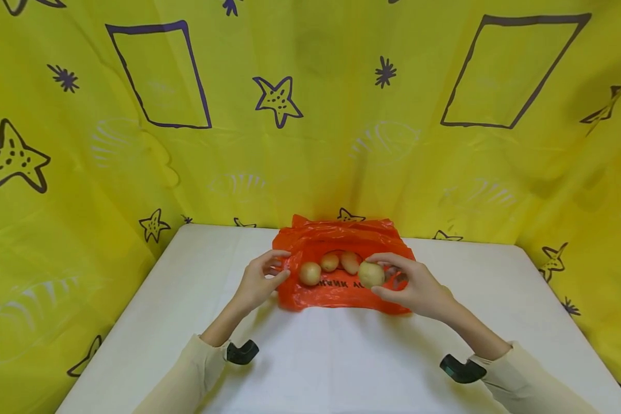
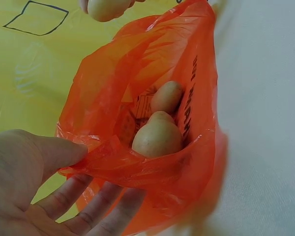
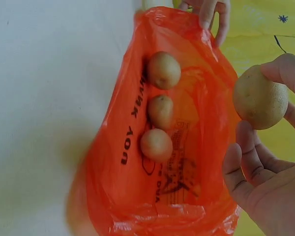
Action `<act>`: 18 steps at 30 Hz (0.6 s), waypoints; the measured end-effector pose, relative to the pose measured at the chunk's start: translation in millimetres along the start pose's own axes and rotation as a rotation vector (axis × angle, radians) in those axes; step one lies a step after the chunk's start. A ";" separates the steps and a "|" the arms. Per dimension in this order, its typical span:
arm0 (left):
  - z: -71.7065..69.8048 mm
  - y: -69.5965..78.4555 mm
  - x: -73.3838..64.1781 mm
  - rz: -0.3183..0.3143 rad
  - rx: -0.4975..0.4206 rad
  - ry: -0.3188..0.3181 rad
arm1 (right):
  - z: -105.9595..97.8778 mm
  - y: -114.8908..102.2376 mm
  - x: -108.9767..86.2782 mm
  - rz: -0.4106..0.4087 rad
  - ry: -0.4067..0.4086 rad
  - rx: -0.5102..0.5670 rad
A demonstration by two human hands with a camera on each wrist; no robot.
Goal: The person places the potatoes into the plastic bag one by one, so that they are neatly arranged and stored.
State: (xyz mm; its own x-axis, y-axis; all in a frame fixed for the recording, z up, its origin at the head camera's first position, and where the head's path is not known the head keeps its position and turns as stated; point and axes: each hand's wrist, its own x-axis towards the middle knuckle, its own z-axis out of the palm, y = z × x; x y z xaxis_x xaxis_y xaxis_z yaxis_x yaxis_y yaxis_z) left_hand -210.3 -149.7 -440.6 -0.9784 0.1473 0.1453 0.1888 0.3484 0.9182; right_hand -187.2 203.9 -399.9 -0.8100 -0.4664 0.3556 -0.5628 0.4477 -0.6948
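Observation:
An orange-red plastic bag [image 1: 341, 296] lies on the white table with its mouth spread open toward me. Inside it are three potatoes, one of them a round potato [image 1: 310, 273] at the left; a potato [image 3: 160, 111] sits between the other two. My left hand [image 1: 259, 280] holds the bag's left rim, thumb on one side of the film and fingers on the other in the left wrist view. Between thumb and fingers of my right hand [image 1: 416, 284] is another potato [image 3: 260, 97], held up at the bag's right side.
A yellow curtain [image 1: 321, 155] with starfish drawings hangs behind and on both sides of the white table [image 1: 321, 362]. The bag stands close to the table's far edge. Black wrist mounts [image 1: 242, 352] sit at both sleeves.

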 end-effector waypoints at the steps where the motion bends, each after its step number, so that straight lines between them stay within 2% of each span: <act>1: -0.2 0.5 0.1 0.000 -0.001 0.001 | 2.4 0.0 1.7 -0.006 0.000 0.012; 5: -0.2 0.9 0.7 -0.004 -0.007 0.002 | 10.9 0.4 6.5 -0.016 0.000 0.058; 18: 2.4 4.3 -0.5 0.010 -0.035 0.007 | 30.1 6.3 19.1 0.048 -0.011 0.090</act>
State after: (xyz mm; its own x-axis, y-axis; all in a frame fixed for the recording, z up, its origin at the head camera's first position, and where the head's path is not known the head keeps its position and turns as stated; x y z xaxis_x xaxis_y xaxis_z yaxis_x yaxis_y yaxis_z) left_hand -208.9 -146.1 -437.6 -0.9771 0.1439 0.1567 0.1953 0.3147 0.9289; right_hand -201.3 174.9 -416.3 -0.8333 -0.4551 0.3139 -0.5061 0.3993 -0.7645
